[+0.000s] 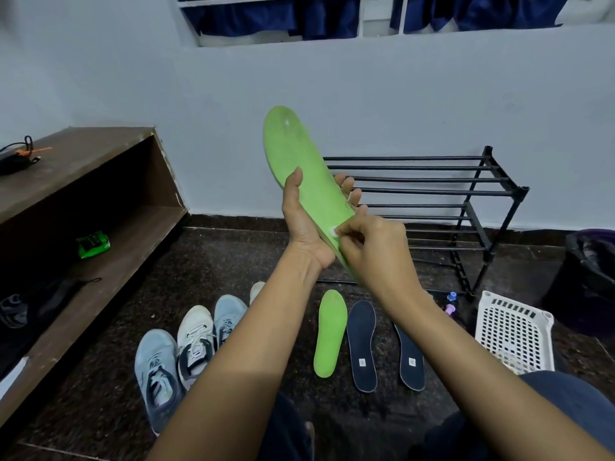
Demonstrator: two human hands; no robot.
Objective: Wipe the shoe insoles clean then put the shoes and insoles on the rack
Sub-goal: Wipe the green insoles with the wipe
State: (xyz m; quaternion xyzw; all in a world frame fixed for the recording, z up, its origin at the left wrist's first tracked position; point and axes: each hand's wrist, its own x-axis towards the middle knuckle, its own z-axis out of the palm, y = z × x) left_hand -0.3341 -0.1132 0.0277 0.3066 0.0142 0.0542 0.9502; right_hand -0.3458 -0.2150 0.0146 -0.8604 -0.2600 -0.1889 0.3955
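My left hand (307,224) holds a green insole (296,161) up in front of me, thumb on its face and fingers behind it. My right hand (372,247) pinches a small white piece (333,231) against the insole's heel end. On the floor lie a second green insole (327,334) and two dark navy insoles (362,344) (410,357). Several sneakers stand to their left: a grey-blue one (158,374), a white one (194,344) and another grey-blue one (228,316). The black shoe rack (466,191) stands against the wall behind my hands.
A white perforated basket (514,331) sits right of the insoles, with a dark bin (585,281) beyond it. A brown wooden shelf unit (83,207) fills the left side, holding a green packet (92,244). Two small bottles (451,302) stand near the rack's foot.
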